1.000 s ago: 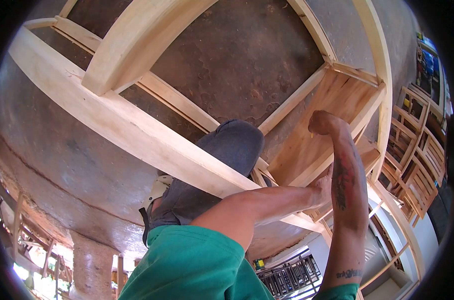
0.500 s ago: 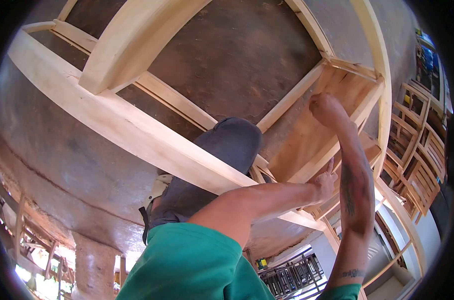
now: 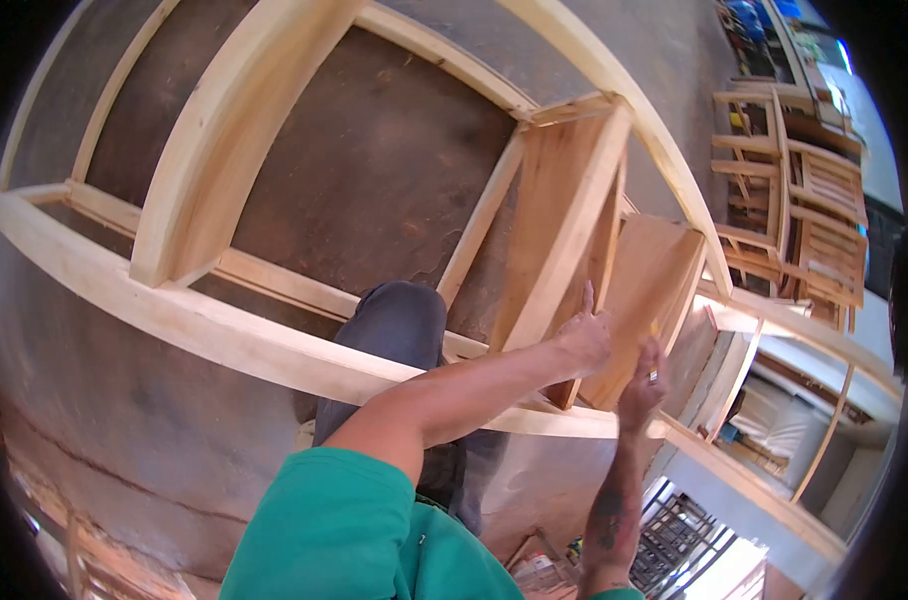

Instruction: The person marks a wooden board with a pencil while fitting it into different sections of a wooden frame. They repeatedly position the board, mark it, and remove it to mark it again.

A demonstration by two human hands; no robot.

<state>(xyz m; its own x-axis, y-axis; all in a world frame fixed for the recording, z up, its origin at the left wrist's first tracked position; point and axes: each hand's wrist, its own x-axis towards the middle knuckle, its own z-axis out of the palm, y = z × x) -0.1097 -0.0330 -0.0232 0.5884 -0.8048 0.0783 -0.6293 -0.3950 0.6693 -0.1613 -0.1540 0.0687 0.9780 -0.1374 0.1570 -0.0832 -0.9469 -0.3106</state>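
- The left hand (image 3: pixel 584 338) has its index finger stretched out and the other fingers curled in; nothing can be made out in its grasp. It is at the lengthwise beam (image 3: pixel 564 235) of the wooden frame (image 3: pixel 274 352), though whether the fingertip touches wood is hard to tell.
- The right hand (image 3: pixel 642 388) is mostly closed, with thumb and fingers drawn together around a small yellow item (image 3: pixel 655 328), whose tip shows above the fingers. Its kind is too small to tell. A pale glint shows on the fingers.
- The right hand is beside the lower end of a wide reddish-brown board (image 3: pixel 639 290), near the left hand but apart from it; contact with the board cannot be made out.
- The frame fills much of the view: pale curved rails, straight crosspieces, and a second brown board (image 3: pixel 542 190) set slanting behind the beam. The wide board lies on the other side of that beam.
- A dark-clothed knee (image 3: pixel 399 315) is inside the near curved rail, and a green sleeve (image 3: pixel 334 520) covers the left upper arm.
- The floor (image 3: pixel 394 150) under the frame is dark, worn and blotchy.
- Across the room, slatted wooden chairs (image 3: pixel 824 190) are crowded together at the right, and a dark metal rack (image 3: pixel 679 530) shows below.
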